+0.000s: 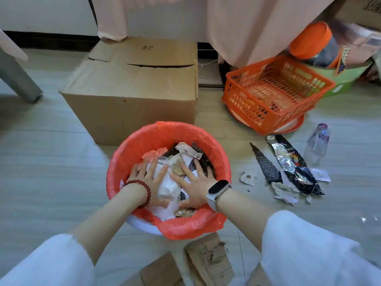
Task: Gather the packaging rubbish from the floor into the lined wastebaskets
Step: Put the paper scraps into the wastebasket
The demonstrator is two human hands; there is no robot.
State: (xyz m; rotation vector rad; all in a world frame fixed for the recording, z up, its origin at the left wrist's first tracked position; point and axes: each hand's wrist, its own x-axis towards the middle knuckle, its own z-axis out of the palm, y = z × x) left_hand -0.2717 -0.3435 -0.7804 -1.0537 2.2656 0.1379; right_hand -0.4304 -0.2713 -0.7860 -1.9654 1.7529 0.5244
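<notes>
So I've got both hands, left hand (149, 178) and right hand (193, 185), fingers spread flat, pressing rubbish into one red-lined wastebasket (144, 141). One plastic bottle (316, 144), two foil wrappers (296, 166) on the floor (51, 162).

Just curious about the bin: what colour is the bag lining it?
The liner bag is orange-red, seen best in the head view, the only one.

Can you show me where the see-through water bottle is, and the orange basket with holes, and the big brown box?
Clear plastic water bottle (316, 143), head view, on its label.
Orange plastic mesh basket (268, 115), head view, on its near wall.
Big brown cardboard box (132, 116), head view, on its front side.
</notes>
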